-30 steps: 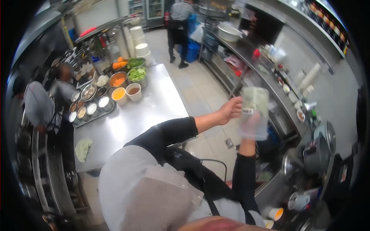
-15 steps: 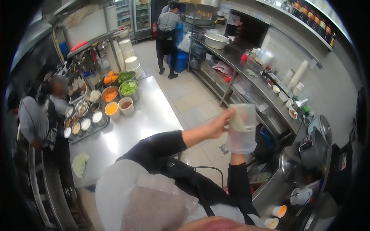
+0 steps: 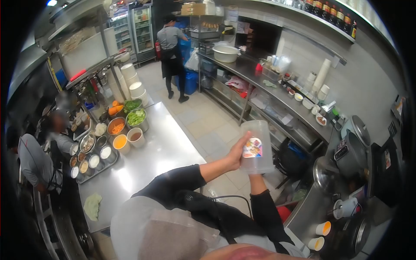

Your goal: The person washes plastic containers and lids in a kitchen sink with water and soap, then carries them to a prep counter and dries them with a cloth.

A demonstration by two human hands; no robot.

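Note:
A tall, clear plastic container (image 3: 260, 151) with a colourful round label is held up in front of my body, above the floor. Its left side is gripped by my left hand (image 3: 238, 151), with the thumb beside the label. My right hand (image 3: 256, 177) is behind the container's lower end; only the wrist side shows, and its fingers are hidden. No contents can be made out inside the container.
The steel table (image 3: 143, 173) at left bears bowls of chopped vegetables, tubs and a green cloth (image 3: 92, 206). A person (image 3: 171, 43) stands by the back shelving. Other people work at far left. Along the right runs a counter (image 3: 277, 89) with a cooker (image 3: 353, 158).
The container has turned, so its label now faces me, and it sits slightly further left in view. The greenish patch seen through it earlier no longer shows. The camera view has shifted.

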